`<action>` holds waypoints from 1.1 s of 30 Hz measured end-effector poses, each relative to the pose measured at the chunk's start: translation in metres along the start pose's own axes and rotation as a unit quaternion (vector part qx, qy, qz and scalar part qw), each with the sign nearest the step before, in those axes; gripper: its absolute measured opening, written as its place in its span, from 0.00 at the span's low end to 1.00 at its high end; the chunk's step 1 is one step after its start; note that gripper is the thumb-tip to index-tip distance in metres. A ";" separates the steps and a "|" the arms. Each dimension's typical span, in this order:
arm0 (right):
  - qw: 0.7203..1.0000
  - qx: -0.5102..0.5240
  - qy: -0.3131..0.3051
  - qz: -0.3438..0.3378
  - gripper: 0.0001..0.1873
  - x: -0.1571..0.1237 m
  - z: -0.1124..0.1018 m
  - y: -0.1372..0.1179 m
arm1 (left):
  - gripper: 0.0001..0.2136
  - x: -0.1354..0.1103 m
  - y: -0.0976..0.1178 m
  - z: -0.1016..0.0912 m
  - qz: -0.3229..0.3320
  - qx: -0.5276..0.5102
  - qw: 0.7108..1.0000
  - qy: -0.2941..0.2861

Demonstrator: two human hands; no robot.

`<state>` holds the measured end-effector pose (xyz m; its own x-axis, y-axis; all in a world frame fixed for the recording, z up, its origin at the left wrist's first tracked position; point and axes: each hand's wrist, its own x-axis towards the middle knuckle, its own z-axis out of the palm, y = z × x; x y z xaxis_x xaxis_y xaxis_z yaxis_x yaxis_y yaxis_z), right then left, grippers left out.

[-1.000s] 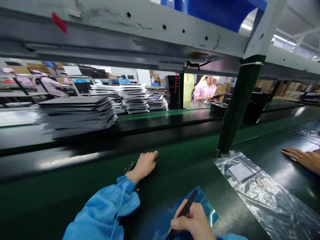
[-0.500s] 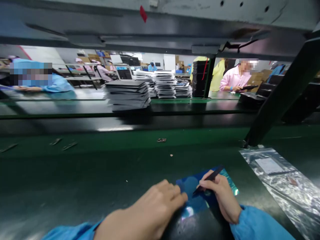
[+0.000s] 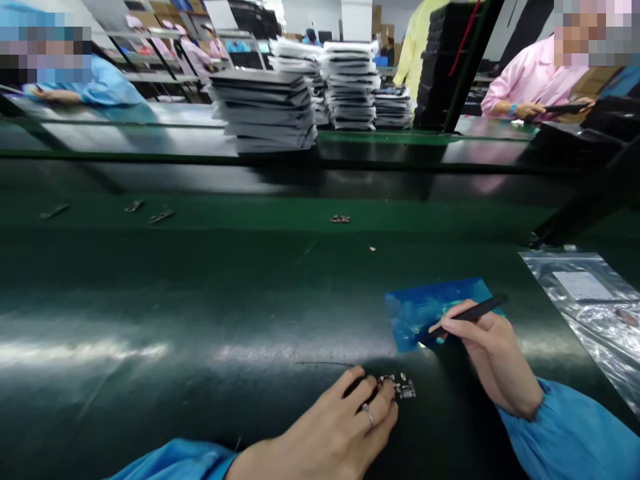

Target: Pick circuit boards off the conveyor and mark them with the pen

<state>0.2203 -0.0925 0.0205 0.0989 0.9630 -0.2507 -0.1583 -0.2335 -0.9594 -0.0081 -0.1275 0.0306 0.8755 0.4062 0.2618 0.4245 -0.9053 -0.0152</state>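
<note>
My left hand [image 3: 340, 427], in a blue sleeve and wearing a ring, rests near the bottom of the view with its fingertips pinched on a small dark circuit part [image 3: 400, 387] that lies on the dark mat. My right hand [image 3: 487, 353] grips black tweezers [image 3: 470, 315] like a pen; their tip touches a blue film sheet [image 3: 430, 307] lying flat just beyond the part.
A clear plastic bag [image 3: 595, 307] with a white label lies at the right. Small loose parts [image 3: 341, 219] sit on the green belt [image 3: 250, 213]. Stacks of dark panels [image 3: 265, 110] stand beyond it. People in blue and pink coats work at the far side.
My left hand came back from the far edge of the mat and now pinches the small part on the mat near me. The view tilted down. My right hand kept the tweezers on the film.
</note>
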 end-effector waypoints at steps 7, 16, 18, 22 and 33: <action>0.995 -0.088 -0.036 0.036 0.12 -0.030 0.005 0.011 | 0.17 -0.004 0.001 0.006 0.023 -0.014 0.998 -0.048; 0.987 -0.151 -0.044 0.030 0.09 -0.037 0.013 0.011 | 0.19 -0.004 0.001 0.001 0.020 -0.024 0.996 -0.078; 0.985 -0.161 -0.058 0.012 0.08 -0.035 0.015 0.011 | 0.19 -0.003 0.000 0.000 0.018 -0.027 0.997 -0.076; 0.980 -0.179 -0.086 -0.019 0.06 -0.034 0.016 0.011 | 0.18 -0.003 -0.001 -0.001 0.011 -0.040 0.996 -0.074; 0.983 -0.179 -0.037 0.034 0.07 -0.038 0.020 0.005 | 0.18 -0.006 0.001 0.002 0.004 -0.055 0.996 -0.065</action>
<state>0.1965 -0.1280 0.0275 0.0267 0.9479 -0.3175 0.1959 -0.3164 -0.9282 -0.0125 -0.1308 0.0272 0.9045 0.4047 0.1342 0.3954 -0.9139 0.0916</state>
